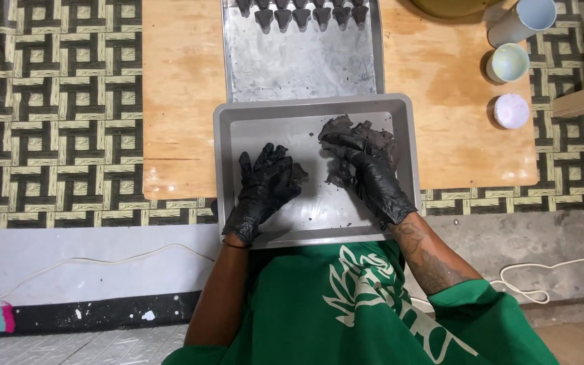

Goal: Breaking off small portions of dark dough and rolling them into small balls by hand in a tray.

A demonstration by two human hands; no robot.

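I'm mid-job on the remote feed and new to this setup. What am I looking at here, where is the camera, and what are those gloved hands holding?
There is no machine: a person works with two hands in black gloves. The single picture comes from a camera on their head, looking straight down, so their green shirt fills the bottom edge.

In front of them a grey plastic tray rests on a wooden board. The right hand presses on a lump of dark clay-like paste in the tray. The left hand lies spread on the tray floor beside a small piece of the same paste; whether it grips any is unclear.

Behind lies a metal sheet with a row of small dark cones. On the right stand a white tube and two round lids.
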